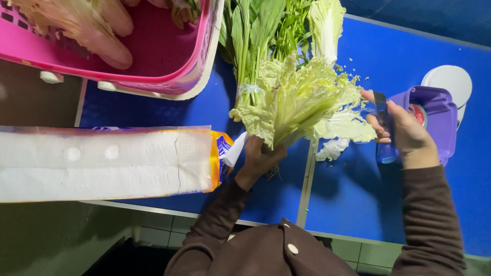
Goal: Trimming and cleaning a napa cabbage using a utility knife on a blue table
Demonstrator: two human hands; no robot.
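Fingers (pixel 266 153) of left hand (pixel 258 161) wrapped tight round stem end of cabbage (pixel 299 99), leaves fanned up toward 12 o'clock, held just above blue worktop (pixel 358 194). Right hand (pixel 406 135) at 3 o'clock of cabbage; its fingers closed on a blue-handled knife (pixel 382 128), blade near leaf edge. Purple dispenser (pixel 434 115) just behind right hand, white disc (pixel 450 82) beyond it. Loose leaf bits (pixel 332 148) on worktop under cabbage. Tied greens (pixel 250 46) at 12 o'clock. Pink basket (pixel 169 61) at 10 o'clock. Wrapped paper pack (pixel 102 163) at 9 o'clock, touching left hand's side.
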